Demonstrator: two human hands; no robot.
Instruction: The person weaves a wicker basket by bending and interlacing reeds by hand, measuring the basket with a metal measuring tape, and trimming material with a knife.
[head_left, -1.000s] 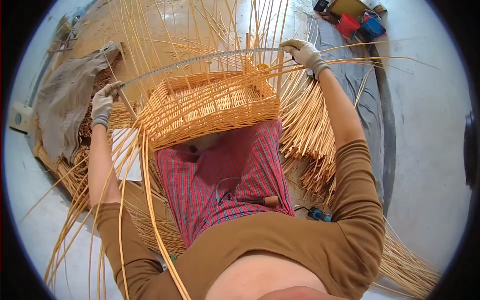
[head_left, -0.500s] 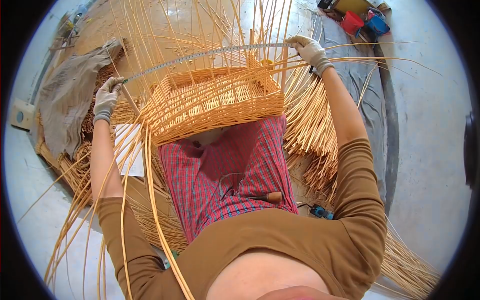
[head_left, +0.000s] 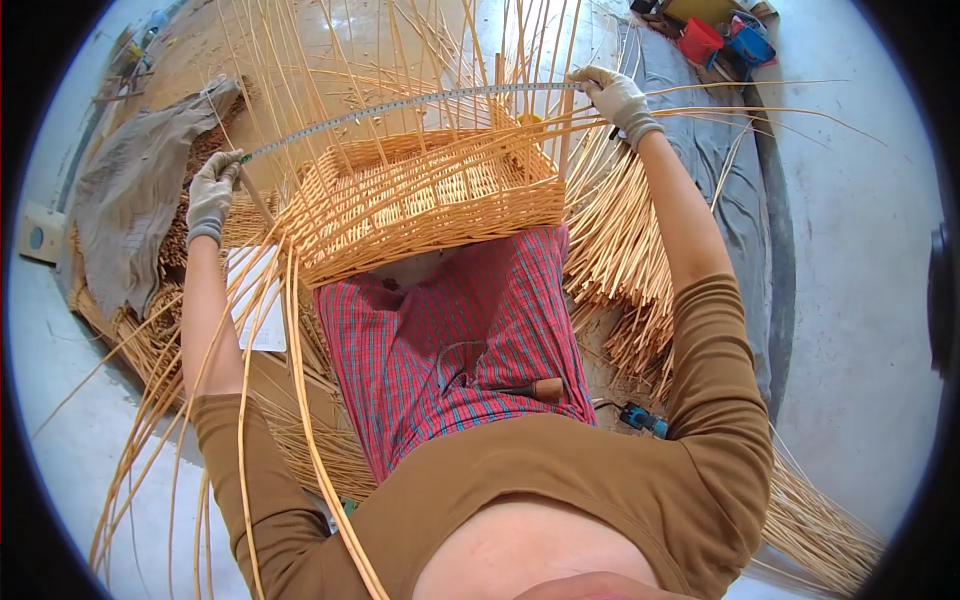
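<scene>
A measuring tape point(head_left: 400, 103) is stretched in a shallow arc above the far side of a half-woven wicker basket point(head_left: 430, 225). My gloved left hand point(head_left: 214, 190) pinches one end of it, close to a post at the basket's left. At the right, my gloved right hand point(head_left: 612, 98) grips the other end beside another upright post point(head_left: 567, 130). Long willow rods rise from the basket's far wall and others trail out to both sides. The basket rests at the edge of the red checked cloth point(head_left: 450, 330) over my lap.
A wooden-handled tool point(head_left: 545, 390) lies on the cloth. Bundled rods point(head_left: 625, 260) lie at the right on a grey sheet point(head_left: 735, 220). Left stand more rods under a grey cloth point(head_left: 140, 190) and a white paper point(head_left: 262, 300). A red bucket point(head_left: 699, 42) sits far right.
Both hands stay on the stretched tape. They have shifted very slightly, the left a little up and the right a little down relative to the view; the basket appears almost unmoved.
</scene>
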